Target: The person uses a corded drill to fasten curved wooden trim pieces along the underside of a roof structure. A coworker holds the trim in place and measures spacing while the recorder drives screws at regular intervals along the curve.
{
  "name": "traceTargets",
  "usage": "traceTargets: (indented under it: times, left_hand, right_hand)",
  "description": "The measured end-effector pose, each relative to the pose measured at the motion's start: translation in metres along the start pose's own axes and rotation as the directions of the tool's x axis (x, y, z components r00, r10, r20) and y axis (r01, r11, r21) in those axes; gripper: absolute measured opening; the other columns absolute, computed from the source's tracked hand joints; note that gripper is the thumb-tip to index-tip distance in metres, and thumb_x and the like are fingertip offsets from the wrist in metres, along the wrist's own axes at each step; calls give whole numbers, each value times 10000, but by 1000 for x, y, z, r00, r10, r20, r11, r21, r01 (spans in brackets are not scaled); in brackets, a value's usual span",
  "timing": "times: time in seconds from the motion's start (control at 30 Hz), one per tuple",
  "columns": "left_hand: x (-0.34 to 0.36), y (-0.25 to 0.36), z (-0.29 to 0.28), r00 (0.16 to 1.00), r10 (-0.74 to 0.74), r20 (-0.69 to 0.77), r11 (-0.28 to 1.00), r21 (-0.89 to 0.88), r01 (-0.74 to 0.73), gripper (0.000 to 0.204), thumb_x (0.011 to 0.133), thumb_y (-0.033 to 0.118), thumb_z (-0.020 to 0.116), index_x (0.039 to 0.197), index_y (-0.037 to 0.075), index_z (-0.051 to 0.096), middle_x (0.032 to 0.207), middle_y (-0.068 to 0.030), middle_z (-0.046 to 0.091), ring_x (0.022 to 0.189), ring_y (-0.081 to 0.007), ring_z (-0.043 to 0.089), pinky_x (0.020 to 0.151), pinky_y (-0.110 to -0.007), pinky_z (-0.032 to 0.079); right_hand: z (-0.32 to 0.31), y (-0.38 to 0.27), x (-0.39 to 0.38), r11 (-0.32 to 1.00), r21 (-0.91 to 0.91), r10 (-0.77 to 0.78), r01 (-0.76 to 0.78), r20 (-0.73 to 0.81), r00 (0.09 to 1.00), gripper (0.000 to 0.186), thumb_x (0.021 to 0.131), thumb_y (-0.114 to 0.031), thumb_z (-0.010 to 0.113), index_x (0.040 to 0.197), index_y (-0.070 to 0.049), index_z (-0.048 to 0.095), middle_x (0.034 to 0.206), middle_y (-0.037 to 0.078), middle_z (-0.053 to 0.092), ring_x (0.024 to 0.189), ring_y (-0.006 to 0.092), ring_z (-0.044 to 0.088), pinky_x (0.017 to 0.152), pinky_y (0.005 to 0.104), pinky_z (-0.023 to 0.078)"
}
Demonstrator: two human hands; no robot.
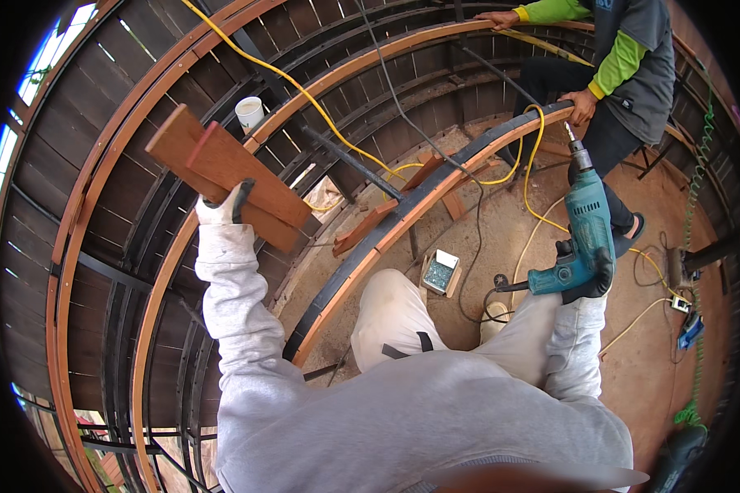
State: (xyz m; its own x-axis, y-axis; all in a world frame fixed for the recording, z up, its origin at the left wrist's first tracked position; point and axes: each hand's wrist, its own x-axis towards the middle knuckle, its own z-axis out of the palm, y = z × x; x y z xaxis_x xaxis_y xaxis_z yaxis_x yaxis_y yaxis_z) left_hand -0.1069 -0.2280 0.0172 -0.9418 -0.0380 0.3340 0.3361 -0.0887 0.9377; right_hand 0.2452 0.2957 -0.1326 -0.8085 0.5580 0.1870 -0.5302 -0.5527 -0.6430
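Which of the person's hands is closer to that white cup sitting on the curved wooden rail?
Left. The left hand, gripping wooden boards, is just below the white cup. The right hand, holding a teal drill, is far across.

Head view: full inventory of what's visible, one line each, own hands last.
wooden boards: two, reddish brown, stacked, held up at upper left
power drill: one, teal, bit pointing up, at right
white cup: one, white, on a curved rail at upper left
curved wooden rails: several, orange-brown and dark, arcing across the frame
yellow cable: one, yellow, running from top left across the rails to the ground
small open box: one, pale with greenish contents, on the dirt ground at centre
co-worker: one, green sleeves and grey vest, upper right, hands on the rails
left hand: white glove, gripping the boards
right hand: dark glove, around the drill grip
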Motion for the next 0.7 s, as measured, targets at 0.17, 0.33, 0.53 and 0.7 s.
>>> traceTargets:
  times: [0.17,0.33,0.53,0.7]
  left_hand:
    - [-15,-169,-33,990,-136,48,907,408,105,495,792,98,865,1233,21,654,1106,-86,736,970,-200,703,826,-342,551]
    - [-34,-199,-22,876,-432,214,755,617,221,499,814,110,833,1278,80,653,1152,-93,741,1027,-214,708,868,-347,559]
    - [-38,-64,7,793,-472,385,41,908,-416,607,774,251,824,1345,180,630,1258,-131,690,1212,-339,630,1019,-395,515]
    - [-115,67,71,858,-117,500,979,203,15,264,922,2,678,1184,-23,675,1018,-123,733,871,-169,703,793,-277,560]
  right_hand:
    - [-1,13,4,996,10,86,-85,-36,996,844,818,-438,748,1460,-3,414,1284,215,590,1042,364,663,974,507,557]
    - [18,-2,-8,995,-92,27,-34,-79,996,770,846,-451,732,1428,-25,463,1233,183,615,1019,368,675,815,463,608]
    - [17,-8,-10,998,-54,26,-32,-107,994,820,838,-444,734,1461,-12,420,1274,205,585,1048,380,665,864,484,596]
    - [38,-10,-11,989,-144,-41,21,-132,990,825,854,-417,713,1476,12,380,1301,242,565,1064,381,661,904,484,585]
